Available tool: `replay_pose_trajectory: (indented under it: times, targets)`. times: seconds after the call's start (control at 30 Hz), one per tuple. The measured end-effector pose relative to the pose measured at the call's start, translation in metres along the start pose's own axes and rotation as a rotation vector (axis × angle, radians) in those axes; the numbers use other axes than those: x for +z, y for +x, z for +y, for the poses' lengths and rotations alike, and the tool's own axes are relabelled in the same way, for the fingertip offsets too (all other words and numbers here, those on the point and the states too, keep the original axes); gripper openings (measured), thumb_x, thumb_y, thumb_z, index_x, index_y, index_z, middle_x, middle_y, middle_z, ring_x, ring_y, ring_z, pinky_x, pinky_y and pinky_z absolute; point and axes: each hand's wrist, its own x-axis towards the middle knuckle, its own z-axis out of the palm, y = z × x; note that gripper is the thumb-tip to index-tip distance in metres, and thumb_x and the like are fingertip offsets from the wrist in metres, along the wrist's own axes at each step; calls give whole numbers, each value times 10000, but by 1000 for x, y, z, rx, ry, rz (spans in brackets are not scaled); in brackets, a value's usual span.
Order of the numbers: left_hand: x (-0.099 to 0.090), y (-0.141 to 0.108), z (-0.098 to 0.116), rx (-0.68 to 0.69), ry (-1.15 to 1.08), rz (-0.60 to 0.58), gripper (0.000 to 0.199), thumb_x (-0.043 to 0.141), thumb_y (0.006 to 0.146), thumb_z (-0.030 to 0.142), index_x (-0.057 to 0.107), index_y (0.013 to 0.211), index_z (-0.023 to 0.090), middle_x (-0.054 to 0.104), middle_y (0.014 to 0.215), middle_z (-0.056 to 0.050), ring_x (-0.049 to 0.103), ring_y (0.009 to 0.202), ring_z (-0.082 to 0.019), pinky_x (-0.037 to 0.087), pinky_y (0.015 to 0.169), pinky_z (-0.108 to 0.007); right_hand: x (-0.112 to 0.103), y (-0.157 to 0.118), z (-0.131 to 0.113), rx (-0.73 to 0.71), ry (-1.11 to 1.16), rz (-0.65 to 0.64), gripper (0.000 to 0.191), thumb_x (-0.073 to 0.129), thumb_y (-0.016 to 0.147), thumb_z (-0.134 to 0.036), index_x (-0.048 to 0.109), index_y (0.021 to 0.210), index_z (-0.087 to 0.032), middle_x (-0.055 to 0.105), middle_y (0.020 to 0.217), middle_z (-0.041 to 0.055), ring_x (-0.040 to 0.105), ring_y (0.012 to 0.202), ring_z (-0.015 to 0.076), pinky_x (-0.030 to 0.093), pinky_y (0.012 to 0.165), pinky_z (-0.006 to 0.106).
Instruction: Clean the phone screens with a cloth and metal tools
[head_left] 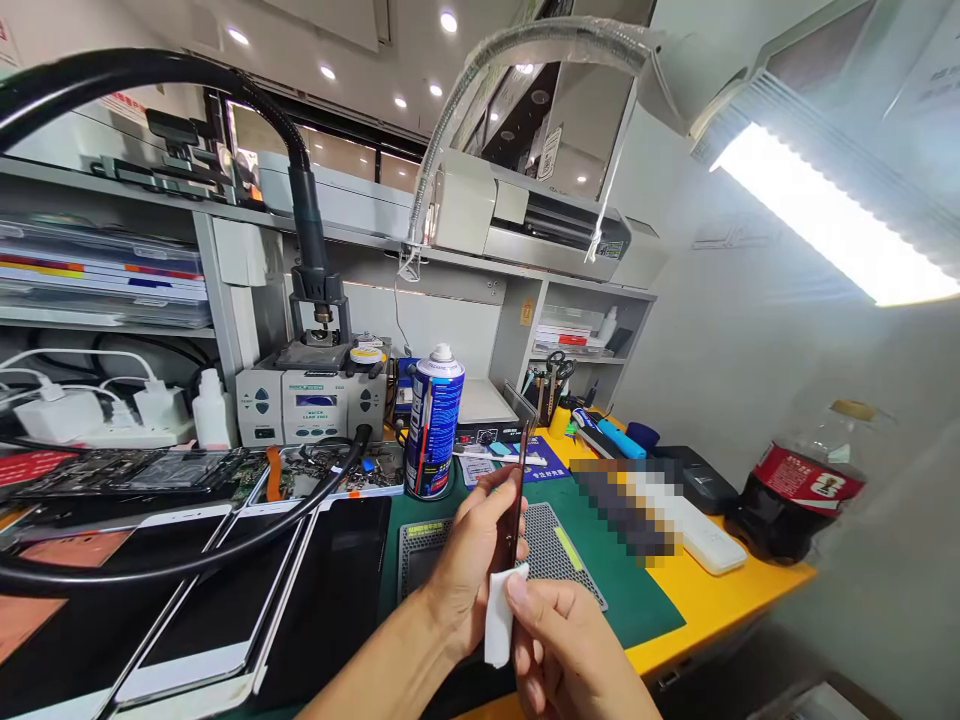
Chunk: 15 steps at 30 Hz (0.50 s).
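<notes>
Dark panel (511, 525) clasped by left hand (474, 535), long axis pointed far and upward, white wipe (499, 625) pinched by right hand (566, 628)

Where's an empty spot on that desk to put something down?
Bare green mat right of the grey pad; bare yellow desk in front of the white block. Crowded: left, with dark panels, and behind, around the spray can.

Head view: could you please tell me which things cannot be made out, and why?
In the head view:
Dark device: its broad faces, turned nearly edge-on and partly covered by the left hand.
Perforated mat: middle, behind hand and device.
Dark patch: details, blurred by pixelation.
Lamp: far end, cut off by the right edge.
</notes>
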Motion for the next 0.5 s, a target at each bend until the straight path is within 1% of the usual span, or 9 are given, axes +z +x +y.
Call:
replay_pose_trajectory:
  times: [0.03,0.1,0.2,0.27,0.33,0.43,0.47,0.5]
  targets:
    - [0,0,1,-38,-5,-3,202,635,851,345,608,881,147,561,667,14,478,476,-46,376,437,-142,2,1,0,-1,-68,21,634,649,641,-762,502,440,-179,423,293,-49,297,220,35,183,257,161]
    - [0,-1,2,-119,-18,-22,296,552,879,388,606,788,111,544,631,-9,487,469,-65,388,436,-163,5,2,-1,17,-225,68,674,596,625,-820,494,421,-186,426,300,-36,336,235,52,192,274,176]
    - [0,-3,7,-178,-42,-69,354,481,883,382,632,781,78,579,644,-55,549,503,-115,433,466,-208,9,4,-1,52,-469,158,719,504,665,-851,501,391,-186,425,313,-16,376,269,72,210,313,201]
    - [0,-5,10,-168,-70,-93,350,493,874,382,651,820,74,623,692,-78,583,536,-134,463,504,-229,7,5,-1,23,-619,217,692,522,717,-796,522,393,-185,448,339,-4,398,307,84,234,349,218]
    - [1,-9,13,-162,-105,-113,414,522,861,467,661,850,77,650,719,-92,603,558,-151,490,542,-254,1,6,-3,-26,-728,270,632,585,748,-712,512,393,-194,480,374,8,411,349,96,247,382,238]
    - [3,-16,16,-199,-155,-164,563,574,786,634,670,880,88,669,717,-111,631,592,-192,519,587,-307,-12,5,-9,-114,-822,389,566,728,682,-594,437,374,-219,470,402,-1,382,402,112,219,414,265]
    - [3,-17,16,-222,-170,-188,586,586,768,655,673,889,89,675,721,-117,640,607,-202,526,607,-320,-16,4,-12,-148,-826,416,536,765,656,-552,439,386,-223,471,414,-6,379,421,120,216,424,269]
    - [2,-18,15,-243,-184,-212,584,596,763,654,676,900,92,681,732,-119,649,624,-205,531,630,-328,-20,4,-14,-186,-815,419,479,790,639,-508,474,416,-225,487,438,-10,393,445,130,229,436,269]
